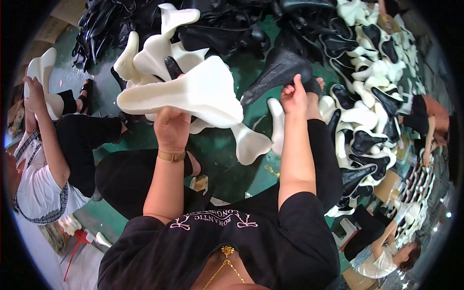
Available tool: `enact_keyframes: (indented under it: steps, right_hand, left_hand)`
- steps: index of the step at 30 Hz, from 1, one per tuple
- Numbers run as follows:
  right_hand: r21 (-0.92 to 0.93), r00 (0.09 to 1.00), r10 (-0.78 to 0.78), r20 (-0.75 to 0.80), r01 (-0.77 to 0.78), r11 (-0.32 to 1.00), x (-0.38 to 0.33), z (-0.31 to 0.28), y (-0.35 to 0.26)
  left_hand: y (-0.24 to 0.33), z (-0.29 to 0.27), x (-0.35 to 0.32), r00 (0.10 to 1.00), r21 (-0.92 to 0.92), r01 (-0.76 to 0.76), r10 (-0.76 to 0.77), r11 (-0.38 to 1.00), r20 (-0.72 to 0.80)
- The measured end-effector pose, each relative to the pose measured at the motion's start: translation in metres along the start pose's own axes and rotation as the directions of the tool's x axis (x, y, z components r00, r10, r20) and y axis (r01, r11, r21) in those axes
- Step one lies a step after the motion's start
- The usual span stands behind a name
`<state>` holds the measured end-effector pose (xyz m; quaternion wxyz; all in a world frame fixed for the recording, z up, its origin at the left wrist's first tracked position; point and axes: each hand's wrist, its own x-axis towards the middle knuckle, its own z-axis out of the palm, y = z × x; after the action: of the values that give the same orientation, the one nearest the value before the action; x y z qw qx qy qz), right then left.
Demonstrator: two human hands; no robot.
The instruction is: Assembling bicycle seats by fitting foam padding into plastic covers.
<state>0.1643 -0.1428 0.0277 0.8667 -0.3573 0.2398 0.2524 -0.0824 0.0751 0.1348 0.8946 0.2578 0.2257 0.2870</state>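
Note:
My left hand (pixel 173 129) grips a white foam bicycle saddle pad (pixel 193 92) from its near edge, the narrow nose pointing left and the broad end right. Its thumb shows along the near edge; the other fingers are mostly hidden behind the pad. My right hand (pixel 295 96) is closed, with its fingertips pinching the near edge of a black saddle cover (pixel 278 70). That cover's narrow end points down and left, toward the pad. Behind the held pad lie several more white saddle pads (pixel 151 55). Between my forearms, one white pad (pixel 252 145) rests on the green floor.
A heap of black saddle covers (pixel 217 36) spreads along the far side. On the right rises a big pile of white and black saddle pieces (pixel 365 121). A person (pixel 48 159) sits at left holding a white pad; other people (pixel 386 256) are at right.

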Motion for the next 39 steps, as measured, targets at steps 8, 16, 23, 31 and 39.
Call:
enact_keyframes:
  steps: [8,16,23,31,39]
  right_hand:
    - [0.183,0.932,-0.343,0.118,0.319,0.93,-0.124,-0.008,-0.101]
    - [-0.621,0.734,-0.576,0.359,0.649,0.44,-0.229,0.037,-0.117]
    - [-0.656,0.618,-0.524,0.586,0.741,0.141,-0.324,0.063,-0.149]
    - [-0.608,0.78,-0.386,0.492,0.626,0.489,-0.327,0.019,-0.145]
    - [-0.654,0.529,-0.677,0.512,0.751,0.092,-0.301,0.031,-0.078]
  left_hand:
    - [0.019,0.031,-0.018,0.911,-0.158,0.094,-0.021,0.983,0.412]
    - [0.026,0.032,-0.034,0.934,-0.014,0.345,-0.342,0.938,0.1]
    - [-0.013,0.056,-0.041,0.877,0.136,0.428,-0.447,0.894,0.175]
    - [-0.021,0.044,-0.036,0.804,0.152,0.466,-0.489,0.872,0.339]
    - [-0.009,0.019,-0.048,0.836,0.137,0.425,-0.446,0.895,0.319]
